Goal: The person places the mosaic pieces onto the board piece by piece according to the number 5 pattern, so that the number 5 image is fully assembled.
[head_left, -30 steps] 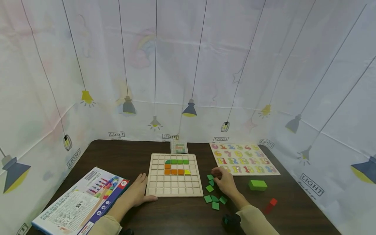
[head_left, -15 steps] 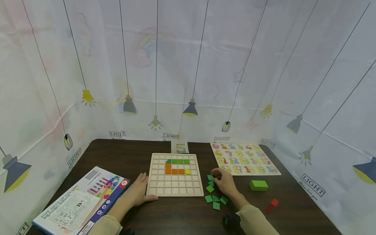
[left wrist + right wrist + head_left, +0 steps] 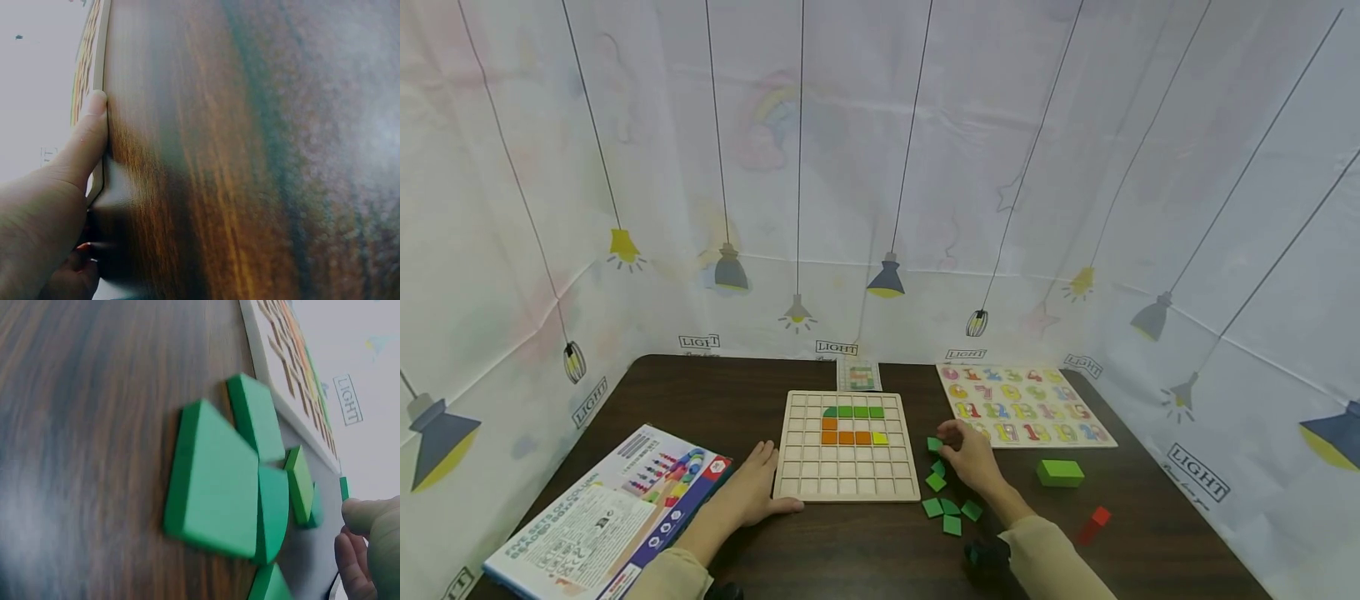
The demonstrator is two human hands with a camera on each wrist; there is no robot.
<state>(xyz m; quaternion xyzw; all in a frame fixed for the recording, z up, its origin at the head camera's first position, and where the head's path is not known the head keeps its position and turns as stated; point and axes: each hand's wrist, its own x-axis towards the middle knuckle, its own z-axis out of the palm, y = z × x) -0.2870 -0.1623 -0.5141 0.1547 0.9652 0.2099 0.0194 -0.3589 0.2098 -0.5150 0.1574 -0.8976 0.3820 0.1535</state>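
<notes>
My left hand (image 3: pixel 752 485) rests at the near left corner of a wooden grid board (image 3: pixel 850 475). Its thumb (image 3: pixel 94 119) lies along the board's front edge and its fingers reach along the left side. On the board sit a row of green tiles (image 3: pixel 860 412), several orange tiles (image 3: pixel 837 438) and one yellow tile (image 3: pixel 879 439). To the right of the board, my right hand (image 3: pixel 972 458) pinches a green tile (image 3: pixel 934 444), its thumb tip right against it in the right wrist view. Several loose green tiles (image 3: pixel 219 481) lie on the table nearer me, some of them curved.
A printed box (image 3: pixel 602 517) lies at the left. Behind the board is a small pattern card (image 3: pixel 858 377). A number board (image 3: pixel 1022 407) lies at the back right, with a light green block (image 3: pixel 1060 473) and a red block (image 3: pixel 1100 517) nearer on the dark table (image 3: pixel 842 558).
My right hand has shifted slightly away from me, and the green tile at its fingertips has moved a little toward the back. The left hand and the board have stayed put.
</notes>
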